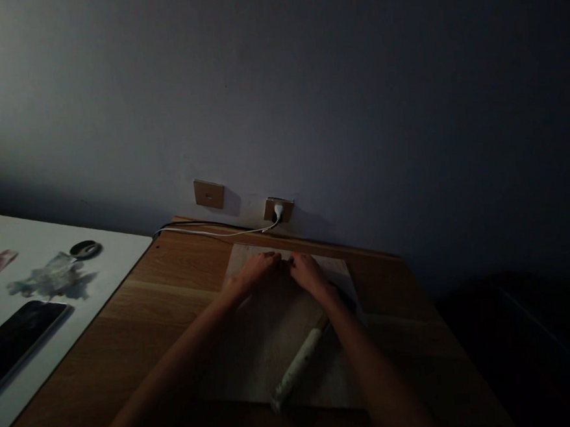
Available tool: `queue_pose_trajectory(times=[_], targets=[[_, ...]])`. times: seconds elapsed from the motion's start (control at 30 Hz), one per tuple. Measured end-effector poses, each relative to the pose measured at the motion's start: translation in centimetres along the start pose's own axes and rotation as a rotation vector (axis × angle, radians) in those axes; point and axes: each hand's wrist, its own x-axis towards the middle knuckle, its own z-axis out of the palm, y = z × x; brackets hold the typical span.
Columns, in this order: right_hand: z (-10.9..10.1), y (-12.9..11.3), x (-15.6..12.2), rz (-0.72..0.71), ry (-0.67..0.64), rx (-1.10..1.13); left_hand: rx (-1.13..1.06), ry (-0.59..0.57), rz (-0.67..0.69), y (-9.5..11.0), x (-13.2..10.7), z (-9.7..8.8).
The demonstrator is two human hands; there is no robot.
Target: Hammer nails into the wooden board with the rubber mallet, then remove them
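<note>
Both my hands rest at the far end of a pale cutting board [265, 351] on a wooden table [140, 314]. My left hand [257, 271] and my right hand [308, 271] meet fingertip to fingertip, fingers curled together over something too small and dark to make out. A knife with a pale speckled handle [298, 363] lies on the board under my right forearm, its blade hidden beneath the arm.
A white surface [98, 265] at the left holds a dark phone [15, 336], a crumpled wrapper [50, 279] and a small round object [86, 249]. A white cable [208, 232] runs to a wall socket [278, 209]. The table's right edge drops into darkness.
</note>
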Motion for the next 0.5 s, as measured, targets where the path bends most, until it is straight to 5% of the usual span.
queue_pose_trajectory(times=[0.27,0.5], targets=[[-0.7,-0.3,-0.8,-0.125,-0.017,-0.133,-0.663,0.166,-0.197,0.3,1.5,-0.9],[-3.2,-2.9,0.2,-0.138,0.129,-0.139,-1.308,0.103,-0.479,1.0,1.9,-0.3]])
